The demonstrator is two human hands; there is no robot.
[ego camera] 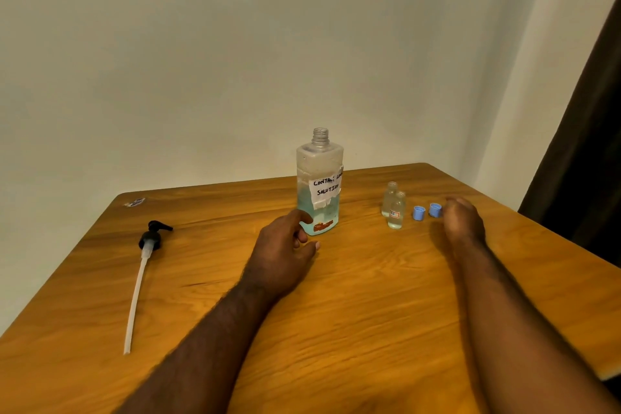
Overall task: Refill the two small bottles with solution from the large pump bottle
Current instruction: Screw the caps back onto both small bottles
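With the uncapped large bottle (319, 185) upright mid-bench, the loosely spread left hand (285, 245) should grip its waist firmly, and the blurred right hand (462, 222), perhaps empty, steady a small bottle (396, 212) nearby.

Plain room: wooden table (336, 329), bare wall (201, 60).

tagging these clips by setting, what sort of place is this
Probably a room in a home, not a lab: a wooden table in a corner of bare pale walls, a dark curtain at the right, and a large bottle with a handwritten label.
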